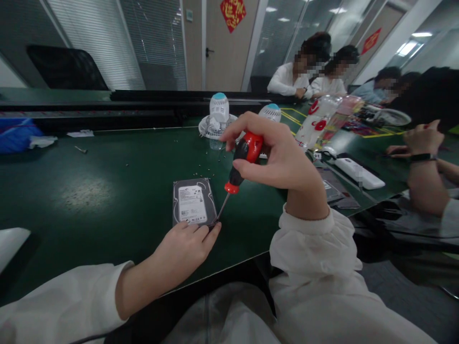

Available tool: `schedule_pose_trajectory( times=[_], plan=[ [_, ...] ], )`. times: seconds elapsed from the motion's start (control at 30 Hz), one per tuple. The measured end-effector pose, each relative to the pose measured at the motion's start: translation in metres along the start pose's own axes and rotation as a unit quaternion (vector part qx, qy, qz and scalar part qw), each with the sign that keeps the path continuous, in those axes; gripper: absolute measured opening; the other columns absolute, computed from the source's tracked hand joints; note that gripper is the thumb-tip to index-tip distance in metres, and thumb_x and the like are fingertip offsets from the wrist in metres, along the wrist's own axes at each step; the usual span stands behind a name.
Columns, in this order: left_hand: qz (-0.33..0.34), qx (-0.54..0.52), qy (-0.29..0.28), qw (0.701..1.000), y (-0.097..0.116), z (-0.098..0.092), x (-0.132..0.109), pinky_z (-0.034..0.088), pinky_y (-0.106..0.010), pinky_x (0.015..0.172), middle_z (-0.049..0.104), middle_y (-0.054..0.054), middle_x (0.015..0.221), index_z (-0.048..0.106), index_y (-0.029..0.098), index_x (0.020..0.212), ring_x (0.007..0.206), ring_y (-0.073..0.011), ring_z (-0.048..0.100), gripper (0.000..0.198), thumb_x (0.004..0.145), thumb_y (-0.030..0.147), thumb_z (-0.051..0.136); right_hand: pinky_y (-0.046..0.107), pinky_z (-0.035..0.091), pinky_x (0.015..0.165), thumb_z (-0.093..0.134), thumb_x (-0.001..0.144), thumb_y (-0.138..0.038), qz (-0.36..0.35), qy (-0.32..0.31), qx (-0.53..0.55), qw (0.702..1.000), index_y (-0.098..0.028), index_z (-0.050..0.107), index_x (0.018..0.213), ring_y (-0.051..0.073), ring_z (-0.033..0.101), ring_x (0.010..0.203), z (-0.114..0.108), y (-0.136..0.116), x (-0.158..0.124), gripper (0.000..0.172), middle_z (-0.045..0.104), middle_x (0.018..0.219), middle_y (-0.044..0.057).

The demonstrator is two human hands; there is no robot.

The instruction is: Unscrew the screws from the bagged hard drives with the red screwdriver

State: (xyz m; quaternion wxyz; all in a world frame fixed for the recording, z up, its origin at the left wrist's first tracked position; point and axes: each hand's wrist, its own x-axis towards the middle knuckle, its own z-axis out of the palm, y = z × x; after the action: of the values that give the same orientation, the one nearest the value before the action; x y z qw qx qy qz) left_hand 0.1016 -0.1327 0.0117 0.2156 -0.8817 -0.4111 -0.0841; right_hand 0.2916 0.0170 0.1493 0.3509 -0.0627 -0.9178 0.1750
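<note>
A grey hard drive with a white label lies flat on the dark green table. My left hand rests at the drive's near edge, fingers together and pressed against it. My right hand is closed around the red and black handle of a screwdriver. The screwdriver slants down to the left, and its tip meets the drive's near right corner, just by my left fingertips.
Several tiny screws lie scattered behind the drive. Two small white fans stand further back, with a clear plastic bag to their right. A white remote-like device and another person's hand are at right. Other people sit at the far end.
</note>
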Motion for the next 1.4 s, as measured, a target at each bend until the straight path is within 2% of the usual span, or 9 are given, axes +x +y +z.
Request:
schedule_pose_trajectory(
  times=[0.07, 0.2, 0.37, 0.47, 0.73, 0.9, 1.03, 1.17, 1.4],
  plan=[
    [0.000, 0.000, -0.002, 1.000, 0.000, 0.000, 0.000, 0.049, -0.032, 0.057, 0.070, -0.003, 0.077, 0.068, 0.009, 0.127, 0.064, -0.0191, 0.067, 0.044, 0.085, 0.000, 0.059, 0.029, 0.051, 0.087, 0.060, 0.079, -0.010, -0.007, -0.008, -0.001, 1.000, -0.007, 0.063, 0.112, 0.013, 0.060, 0.094, -0.001, -0.001, -0.001, 0.034, 0.063, 0.103, 0.005],
    [-0.003, -0.002, -0.003, 1.000, 0.000, 0.000, -0.001, 0.050, -0.032, 0.061, 0.071, -0.004, 0.080, 0.069, 0.010, 0.128, 0.069, -0.0195, 0.068, 0.043, 0.087, 0.002, 0.061, 0.028, 0.052, 0.086, 0.065, 0.088, -0.022, 0.004, 0.013, -0.015, 1.000, -0.011, 0.063, 0.107, 0.011, 0.062, 0.089, 0.000, 0.001, -0.003, 0.022, 0.065, 0.101, 0.002],
    [-0.002, -0.002, -0.008, 1.000, -0.001, -0.001, -0.001, 0.052, -0.033, 0.063, 0.071, -0.004, 0.080, 0.069, 0.010, 0.128, 0.071, -0.0205, 0.069, 0.044, 0.086, 0.002, 0.061, 0.023, 0.053, 0.083, 0.060, 0.082, -0.010, -0.009, -0.001, 0.028, 1.000, -0.013, 0.063, 0.107, 0.010, 0.063, 0.091, -0.001, 0.002, -0.004, 0.026, 0.064, 0.102, 0.002],
    [-0.001, -0.001, -0.008, 1.000, 0.000, -0.001, -0.001, 0.051, -0.033, 0.062, 0.071, -0.004, 0.080, 0.070, 0.010, 0.128, 0.070, -0.0210, 0.069, 0.044, 0.085, 0.002, 0.062, 0.025, 0.053, 0.085, 0.062, 0.084, -0.013, -0.011, -0.001, 0.015, 1.000, -0.012, 0.063, 0.105, 0.011, 0.062, 0.091, -0.003, 0.002, -0.004, 0.022, 0.064, 0.102, 0.003],
    [-0.004, -0.005, -0.006, 1.000, 0.000, 0.000, -0.002, 0.051, -0.034, 0.061, 0.070, -0.004, 0.079, 0.070, 0.009, 0.128, 0.069, -0.0217, 0.069, 0.044, 0.085, 0.001, 0.063, 0.027, 0.056, 0.082, 0.067, 0.083, -0.017, 0.043, 0.061, 0.009, 0.997, -0.019, 0.062, 0.101, 0.011, 0.062, 0.085, 0.002, 0.006, -0.013, 0.019, 0.067, 0.101, 0.000],
    [-0.004, -0.006, 0.003, 1.000, 0.000, 0.000, -0.001, 0.051, -0.035, 0.061, 0.070, -0.003, 0.078, 0.070, 0.009, 0.127, 0.069, -0.0220, 0.069, 0.045, 0.083, 0.001, 0.065, 0.029, 0.055, 0.079, 0.066, 0.085, -0.023, 0.041, 0.149, -0.019, 0.988, -0.020, 0.062, 0.093, 0.013, 0.061, 0.083, 0.001, 0.006, -0.023, 0.009, 0.065, 0.092, 0.000],
    [0.002, -0.004, -0.002, 1.000, -0.001, -0.001, -0.001, 0.052, -0.035, 0.062, 0.071, -0.004, 0.079, 0.070, 0.008, 0.127, 0.070, -0.0215, 0.070, 0.044, 0.084, 0.000, 0.061, 0.032, 0.054, 0.083, 0.068, 0.087, -0.023, 0.046, 0.267, -0.054, 0.961, -0.023, 0.061, 0.090, 0.015, 0.062, 0.087, 0.003, 0.002, -0.040, 0.007, 0.064, 0.090, 0.000],
    [0.012, 0.007, -0.006, 1.000, -0.002, -0.001, -0.002, 0.051, -0.034, 0.063, 0.070, -0.004, 0.078, 0.069, 0.008, 0.127, 0.070, -0.0205, 0.069, 0.044, 0.086, -0.001, 0.057, 0.034, 0.056, 0.083, 0.074, 0.084, -0.022, 0.105, 0.398, -0.088, 0.907, -0.023, 0.063, 0.091, 0.017, 0.064, 0.090, 0.014, -0.005, -0.076, 0.012, 0.065, 0.092, 0.002],
    [0.020, 0.005, 0.014, 1.000, -0.005, -0.001, -0.001, 0.049, -0.032, 0.062, 0.069, -0.003, 0.079, 0.068, 0.010, 0.125, 0.069, -0.0180, 0.067, 0.039, 0.090, 0.001, 0.053, 0.029, 0.060, 0.074, 0.081, 0.077, -0.021, 0.282, 0.462, -0.020, 0.841, -0.019, 0.060, 0.085, 0.014, 0.067, 0.088, 0.057, -0.010, -0.152, 0.022, 0.066, 0.095, 0.003]
  ],
)
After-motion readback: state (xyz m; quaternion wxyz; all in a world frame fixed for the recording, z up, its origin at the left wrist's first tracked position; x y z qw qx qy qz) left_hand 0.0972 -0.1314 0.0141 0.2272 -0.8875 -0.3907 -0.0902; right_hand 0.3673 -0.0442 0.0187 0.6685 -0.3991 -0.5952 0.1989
